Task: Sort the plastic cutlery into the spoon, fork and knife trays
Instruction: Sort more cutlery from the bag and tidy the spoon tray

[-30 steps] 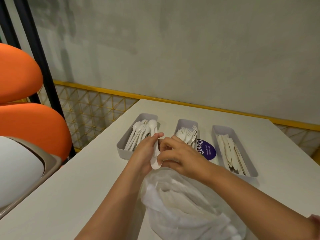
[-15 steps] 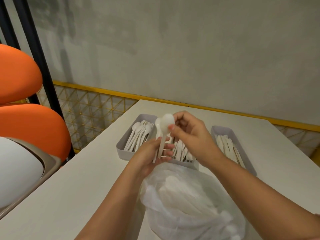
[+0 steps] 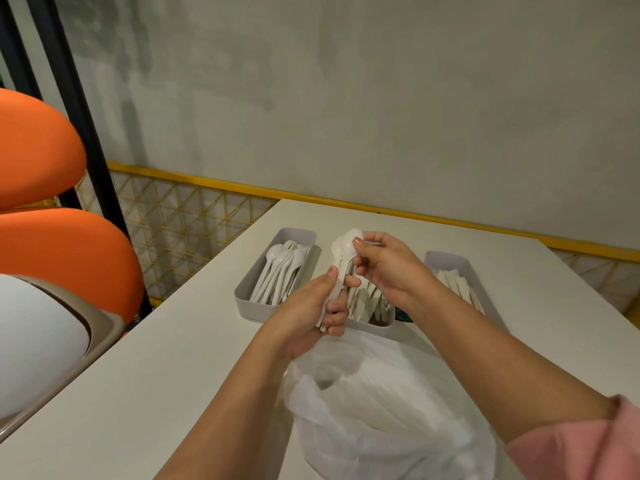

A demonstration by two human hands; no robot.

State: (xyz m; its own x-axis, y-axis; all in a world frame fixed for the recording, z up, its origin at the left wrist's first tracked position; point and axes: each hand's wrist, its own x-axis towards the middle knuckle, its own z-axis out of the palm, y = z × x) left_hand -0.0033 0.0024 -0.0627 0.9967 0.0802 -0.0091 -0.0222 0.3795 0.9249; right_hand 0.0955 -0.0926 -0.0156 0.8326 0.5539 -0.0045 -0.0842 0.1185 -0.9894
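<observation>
Midway through the sort: the left hand (image 3: 304, 317) grips a small bunch of white spoons (image 3: 343, 247) by the handles while the right hand (image 3: 391, 268) pinches their bowls at the top; the bunch is held upright between the spoon tray (image 3: 251, 306) on the left and the fork tray (image 3: 370, 328) in the middle, not yet dropped in; all three trays, the knife tray (image 3: 446, 259) on the right included, already hold cutlery; the plastic bag (image 3: 381, 420) at the near edge of the bench (image 3: 156, 375) looks far from empty, pale shapes showing through it, so much of the job seems left.
</observation>
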